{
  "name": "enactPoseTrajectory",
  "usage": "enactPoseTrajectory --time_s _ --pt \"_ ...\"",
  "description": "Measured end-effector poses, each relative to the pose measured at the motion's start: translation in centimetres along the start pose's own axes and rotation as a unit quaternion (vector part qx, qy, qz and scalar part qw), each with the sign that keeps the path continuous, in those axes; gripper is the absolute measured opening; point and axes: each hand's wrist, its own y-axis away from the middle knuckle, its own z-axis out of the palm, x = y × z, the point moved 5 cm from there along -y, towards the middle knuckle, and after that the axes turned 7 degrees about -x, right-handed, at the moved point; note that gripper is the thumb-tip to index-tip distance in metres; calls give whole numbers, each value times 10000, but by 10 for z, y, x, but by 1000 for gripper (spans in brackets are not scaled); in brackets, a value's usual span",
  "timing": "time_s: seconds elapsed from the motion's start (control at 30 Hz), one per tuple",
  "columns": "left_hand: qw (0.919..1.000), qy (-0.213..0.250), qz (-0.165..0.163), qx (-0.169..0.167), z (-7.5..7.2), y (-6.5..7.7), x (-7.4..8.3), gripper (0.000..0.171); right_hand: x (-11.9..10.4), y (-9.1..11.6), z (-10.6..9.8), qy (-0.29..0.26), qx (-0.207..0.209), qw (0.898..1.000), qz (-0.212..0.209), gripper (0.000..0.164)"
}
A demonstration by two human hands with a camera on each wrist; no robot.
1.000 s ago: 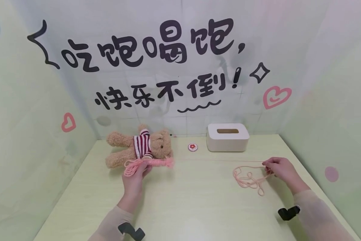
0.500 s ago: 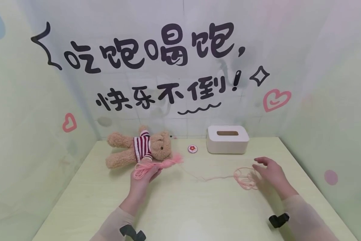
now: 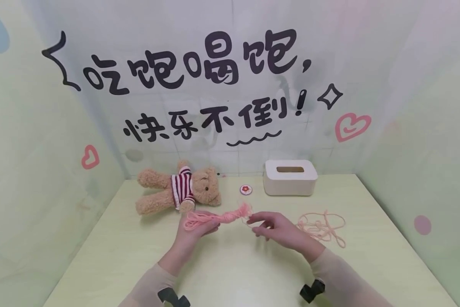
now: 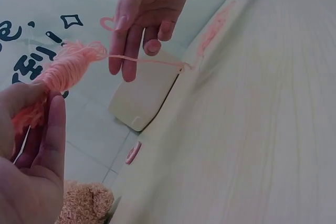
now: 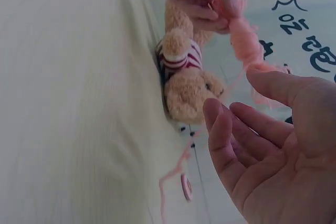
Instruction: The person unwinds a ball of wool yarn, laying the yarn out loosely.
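Note:
A skein of pink yarn (image 3: 230, 216), wrapped round its middle with loops at one end, is gripped by my left hand (image 3: 194, 230) above the table. Its tufted end points right, toward my right hand (image 3: 285, 230). That hand's fingers are spread and loosely bent, their tips right beside the tuft. In the left wrist view, a thin strand (image 4: 157, 61) runs from the skein past the right fingers. My right thumb and fingertips stand apart in the right wrist view, overlapping the skein (image 5: 245, 40). A loose tangle of the same yarn (image 3: 322, 230) lies on the table behind the right wrist.
Behind the left hand, a teddy bear (image 3: 181, 187) in a striped sweater lies on its back along the rear of the table (image 3: 230, 273). A round flower badge (image 3: 246, 189) and a white tissue box (image 3: 290, 178) stand near the back wall.
My right hand has let the yarn strand go at the right and come leftward to the skein's tufted end. The left hand has carried the skein toward the middle.

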Motion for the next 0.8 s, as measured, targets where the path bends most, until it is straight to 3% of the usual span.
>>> enactPoseTrajectory --time_s 0.03,0.13,0.3,0.57,0.8 --pt "9964 -736 102 418 -4 4 0 43 -3 -4 6 -192 -151 9997 -3 42" --pt "9955 -821 116 462 -5 8 -4 42 -7 -10 19 -442 -340 9984 58 38" --pt "9959 -739 82 520 -9 11 -8 37 -14 -7 22 -207 52 9997 141 20" --pt "9945 -989 40 339 -13 14 -10 30 -25 6 1 145 876 9959 -171 15" --pt "9951 -971 119 140 -16 17 -7 34 -9 11 -32 365 1376 9896 197 13"
